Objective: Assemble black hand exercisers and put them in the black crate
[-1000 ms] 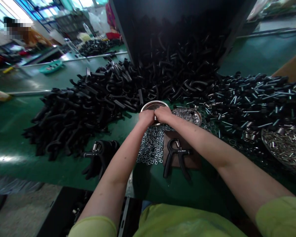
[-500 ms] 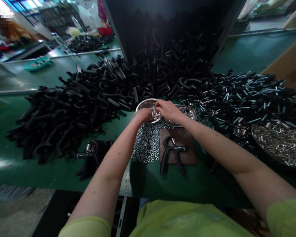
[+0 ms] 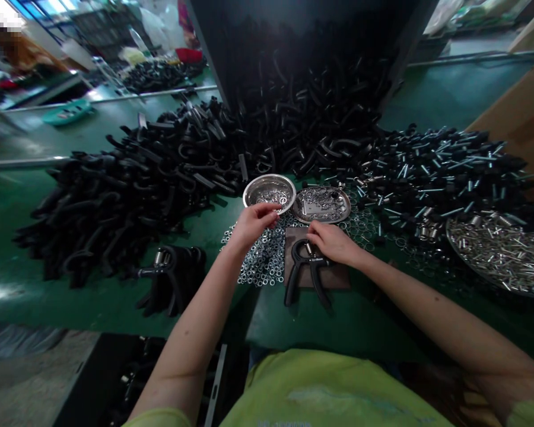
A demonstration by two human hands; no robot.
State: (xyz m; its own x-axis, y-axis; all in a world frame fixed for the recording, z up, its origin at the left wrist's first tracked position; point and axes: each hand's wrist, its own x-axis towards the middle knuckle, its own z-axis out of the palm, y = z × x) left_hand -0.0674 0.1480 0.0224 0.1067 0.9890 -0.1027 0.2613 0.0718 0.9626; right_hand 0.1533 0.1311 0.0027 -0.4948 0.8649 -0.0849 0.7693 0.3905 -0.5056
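Note:
My left hand (image 3: 258,224) hovers at the front rim of a round metal bowl (image 3: 248,191) of small shiny parts. Its thumb and fingers are drawn together; whatever they pinch is too small to make out. My right hand (image 3: 331,240) is closed at the top of a black hand grip strengthener (image 3: 293,279), its fingertips beside the coil spring (image 3: 310,249). Anything between those fingertips is hidden. The strengthener lies with its handles toward me, partly on a brown square pad (image 3: 340,279). Loose nuts (image 3: 262,261) are spread left of the pad.
An oval metal tray (image 3: 347,207) of small parts adjoins the bowl. Black handles (image 3: 160,178) are heaped left and behind. Bolts with black knobs (image 3: 436,172) and a dish of metal pins (image 3: 502,252) lie right. Assembled strengtheners (image 3: 173,279) stand at left.
Both hands have come out of the round bowl toward me. My left hand has stopped at its near rim, and my right hand has moved to the top of the grip strengthener.

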